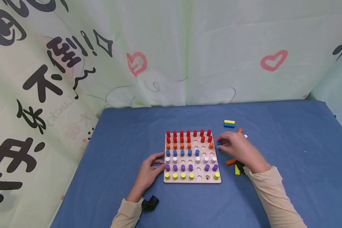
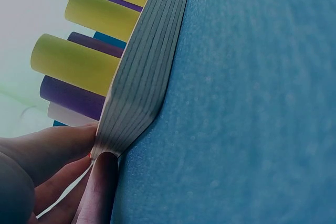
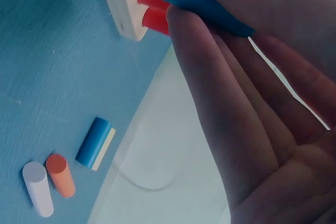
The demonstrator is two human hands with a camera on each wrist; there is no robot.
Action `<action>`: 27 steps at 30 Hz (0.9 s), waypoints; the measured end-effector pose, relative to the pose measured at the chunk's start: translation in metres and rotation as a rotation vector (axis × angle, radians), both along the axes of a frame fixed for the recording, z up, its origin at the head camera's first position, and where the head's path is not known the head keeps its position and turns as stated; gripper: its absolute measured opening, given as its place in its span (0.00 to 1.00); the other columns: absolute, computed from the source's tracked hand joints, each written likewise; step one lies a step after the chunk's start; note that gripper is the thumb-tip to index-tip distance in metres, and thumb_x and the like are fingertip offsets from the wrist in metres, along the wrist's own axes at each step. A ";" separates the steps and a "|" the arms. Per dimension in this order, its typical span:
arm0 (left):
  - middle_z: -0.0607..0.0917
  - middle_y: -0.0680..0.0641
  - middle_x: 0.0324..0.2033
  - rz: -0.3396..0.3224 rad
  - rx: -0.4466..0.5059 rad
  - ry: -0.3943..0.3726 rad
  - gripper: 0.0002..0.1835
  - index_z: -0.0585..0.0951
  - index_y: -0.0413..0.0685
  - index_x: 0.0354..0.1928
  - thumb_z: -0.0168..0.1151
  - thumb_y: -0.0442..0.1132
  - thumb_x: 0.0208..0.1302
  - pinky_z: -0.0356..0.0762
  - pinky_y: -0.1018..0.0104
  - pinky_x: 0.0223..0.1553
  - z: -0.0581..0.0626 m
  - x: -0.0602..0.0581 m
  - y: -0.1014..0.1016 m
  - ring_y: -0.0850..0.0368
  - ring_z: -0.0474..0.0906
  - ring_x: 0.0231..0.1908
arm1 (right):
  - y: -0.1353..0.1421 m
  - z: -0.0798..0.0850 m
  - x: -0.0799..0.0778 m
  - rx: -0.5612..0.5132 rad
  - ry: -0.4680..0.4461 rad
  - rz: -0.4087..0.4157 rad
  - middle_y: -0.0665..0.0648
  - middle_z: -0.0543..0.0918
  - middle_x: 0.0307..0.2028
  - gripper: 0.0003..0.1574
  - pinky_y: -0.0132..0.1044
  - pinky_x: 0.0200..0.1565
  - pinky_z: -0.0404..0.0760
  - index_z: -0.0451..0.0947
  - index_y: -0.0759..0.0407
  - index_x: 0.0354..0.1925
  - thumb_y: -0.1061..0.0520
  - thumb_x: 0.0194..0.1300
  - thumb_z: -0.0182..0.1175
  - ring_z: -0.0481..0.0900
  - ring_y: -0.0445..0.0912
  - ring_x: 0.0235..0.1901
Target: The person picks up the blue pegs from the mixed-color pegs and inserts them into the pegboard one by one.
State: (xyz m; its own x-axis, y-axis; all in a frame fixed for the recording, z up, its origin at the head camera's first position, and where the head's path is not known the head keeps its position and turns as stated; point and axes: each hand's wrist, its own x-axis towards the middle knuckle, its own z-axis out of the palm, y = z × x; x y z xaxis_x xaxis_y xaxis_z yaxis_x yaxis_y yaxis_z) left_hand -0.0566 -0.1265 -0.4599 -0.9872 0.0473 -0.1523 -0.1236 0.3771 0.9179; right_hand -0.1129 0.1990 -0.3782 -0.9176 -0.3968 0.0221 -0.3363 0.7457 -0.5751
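A wooden pegboard [image 1: 192, 181] lies on the table with rows of red, orange, blue, white, purple and yellow pegs; some holes on its right side are bare. My left hand [image 1: 149, 171] holds the board by its left edge. In the left wrist view, the fingertips [image 2: 105, 171] sit at the corner of the board's edge [image 2: 144, 66], beside the yellow pegs [image 2: 76, 64]. Between thumb and fingers, my right hand [image 1: 239, 148] pinches a blue peg [image 3: 194, 1] just off the board's right edge.
Right of the board lie loose pegs: a yellow peg [image 1: 229, 121] beside a blue peg [image 1: 229, 125] farther back, an orange peg [image 1: 231, 161] and a yellow peg [image 1: 237, 170] near the right wrist. A white peg [image 3: 38, 190] lies by another orange peg [image 3: 61, 176]. A printed curtain [image 1: 211, 63] hangs behind the table.
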 end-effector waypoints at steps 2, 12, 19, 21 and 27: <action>0.80 0.43 0.57 0.000 0.003 -0.001 0.24 0.77 0.47 0.63 0.66 0.37 0.66 0.84 0.66 0.44 0.000 0.000 0.000 0.52 0.82 0.47 | -0.002 0.000 0.000 -0.005 0.004 0.015 0.62 0.86 0.40 0.14 0.46 0.41 0.87 0.84 0.67 0.44 0.68 0.57 0.70 0.86 0.51 0.37; 0.80 0.43 0.56 0.001 -0.003 0.004 0.24 0.77 0.46 0.63 0.67 0.37 0.66 0.84 0.66 0.44 -0.001 0.000 0.000 0.53 0.82 0.46 | -0.011 -0.002 0.002 -0.038 0.006 0.080 0.56 0.85 0.36 0.10 0.44 0.41 0.87 0.83 0.64 0.39 0.66 0.58 0.71 0.86 0.46 0.34; 0.80 0.43 0.56 0.000 0.003 0.013 0.24 0.77 0.46 0.63 0.66 0.37 0.66 0.84 0.66 0.44 0.001 0.000 0.000 0.52 0.82 0.46 | -0.017 -0.005 0.003 -0.049 0.021 0.097 0.57 0.85 0.36 0.11 0.43 0.41 0.87 0.83 0.65 0.40 0.66 0.56 0.71 0.87 0.47 0.35; 0.80 0.43 0.56 -0.001 0.001 0.013 0.24 0.77 0.46 0.63 0.66 0.37 0.66 0.84 0.66 0.44 0.001 0.000 0.000 0.52 0.82 0.47 | -0.019 -0.005 0.003 -0.041 0.020 0.094 0.57 0.85 0.37 0.12 0.43 0.41 0.87 0.83 0.65 0.40 0.66 0.56 0.72 0.87 0.46 0.35; 0.80 0.43 0.56 -0.002 -0.002 0.011 0.24 0.77 0.46 0.63 0.66 0.36 0.66 0.84 0.65 0.44 0.001 0.001 0.000 0.52 0.82 0.47 | -0.026 -0.008 0.001 -0.028 0.004 0.115 0.56 0.85 0.37 0.13 0.42 0.41 0.87 0.83 0.63 0.40 0.66 0.55 0.72 0.86 0.45 0.34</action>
